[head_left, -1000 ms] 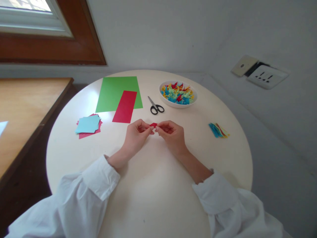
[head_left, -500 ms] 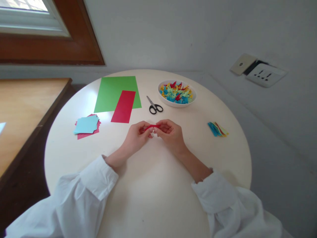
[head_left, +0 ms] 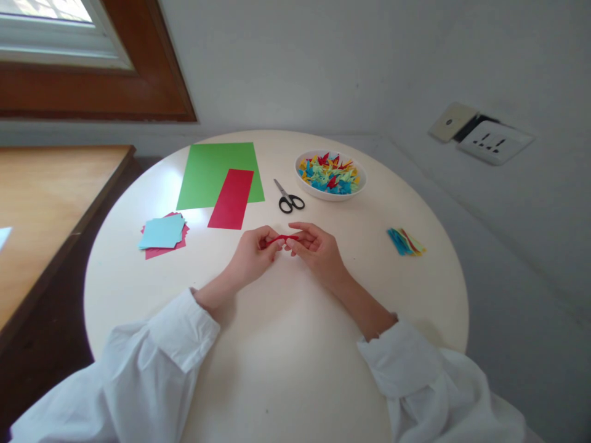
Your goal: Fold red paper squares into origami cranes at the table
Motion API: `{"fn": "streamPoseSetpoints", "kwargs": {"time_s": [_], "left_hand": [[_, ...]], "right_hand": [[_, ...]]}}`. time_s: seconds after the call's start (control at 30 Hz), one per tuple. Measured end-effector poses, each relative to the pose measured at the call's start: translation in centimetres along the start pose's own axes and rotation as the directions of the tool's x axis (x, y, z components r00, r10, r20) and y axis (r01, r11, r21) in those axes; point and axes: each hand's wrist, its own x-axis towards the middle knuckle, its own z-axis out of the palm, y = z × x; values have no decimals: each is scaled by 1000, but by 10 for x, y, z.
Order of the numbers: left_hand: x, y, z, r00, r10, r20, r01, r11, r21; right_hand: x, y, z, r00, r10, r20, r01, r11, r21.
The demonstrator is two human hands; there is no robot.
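A small folded piece of red paper (head_left: 287, 237) is held between my two hands over the middle of the white table. My left hand (head_left: 255, 251) is closed and pinches its left end. With thumb and fingers, my right hand (head_left: 318, 251) pinches the other end, its index finger lifted a little off the paper. The fingers partly hide the folds. Just beyond my hands lie scissors (head_left: 289, 200) with black handles, their blades together and pointing away.
A white bowl (head_left: 333, 197) holds many small folded paper pieces. Green paper (head_left: 203, 169) lies under a red sheet (head_left: 231, 200). Light-blue and red squares (head_left: 161, 234) are stacked on the left, thin coloured strips (head_left: 405, 242) on the right. The round table (head_left: 286, 369) stands near walls.
My right index finger has lifted and straightened away from the red paper. Both hands stay in almost the same place, and the red paper shows more of its right end.
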Motion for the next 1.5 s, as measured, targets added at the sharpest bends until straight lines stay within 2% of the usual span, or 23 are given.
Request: {"fn": "streamPoseSetpoints", "kwargs": {"time_s": [0.1,0.2,0.4,0.5,0.67,0.87,1.0,1.13,1.2,1.33,1.5], "left_hand": [[-1,2,0,999,-34,32,35,999,-32],[-1,4,1,996,-93,13,94,992,-83],[0,4,3,986,-152,62,164,927,-337],[0,2,4,986,-153,67,167,903,-396],[-1,4,4,981,-192,-11,167,880,-445],[-2,9,5,988,-151,34,147,850,-506],[-1,10,4,988,-153,28,147,859,-490],[0,9,3,991,-132,-22,115,922,-369],[0,9,2,992,-127,-7,119,947,-297],[-3,7,4,994,-81,68,93,976,-196],[-7,4,6,988,-14,154,51,971,-235]], "right_hand": [[0,-1,-2,1000,-4,5,4,999,-38],[0,-1,-2,1000,-26,-15,26,998,-61],[-1,-2,0,991,-61,-117,60,998,-12],[-1,-2,2,989,-47,-139,49,999,10],[-3,0,6,995,-16,-97,18,1000,15],[-8,1,11,1000,16,13,-16,1000,-7],[-9,3,9,998,-5,63,10,997,-79],[-5,3,3,990,-140,-34,133,977,-169],[-2,2,0,983,-162,-91,141,969,-202],[0,-2,1,991,-105,-81,87,975,-206],[-1,-4,2,998,-37,-44,30,986,-161]]}}
